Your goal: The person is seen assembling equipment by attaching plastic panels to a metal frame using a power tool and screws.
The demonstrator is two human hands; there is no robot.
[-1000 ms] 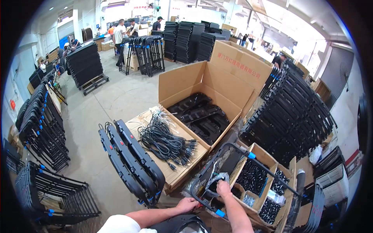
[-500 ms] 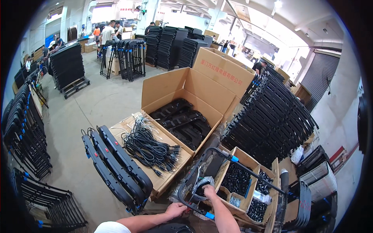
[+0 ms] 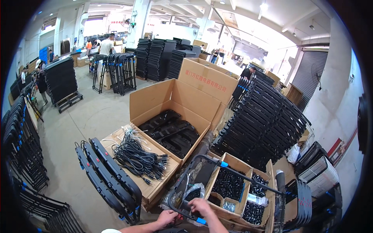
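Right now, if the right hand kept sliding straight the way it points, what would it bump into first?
The right hand points up-left along the black frame it grips. First it would likely meet the crinkly clear plastic bag just ahead, though depth is hard to judge.

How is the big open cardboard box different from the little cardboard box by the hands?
The big open brown cardboard box holds large flat black plastic panels; the small brown cardboard box holds many tiny black parts. The big one's flaps stand up tall; the small one is low and divided into compartments. Both are brown cardboard, open on top.
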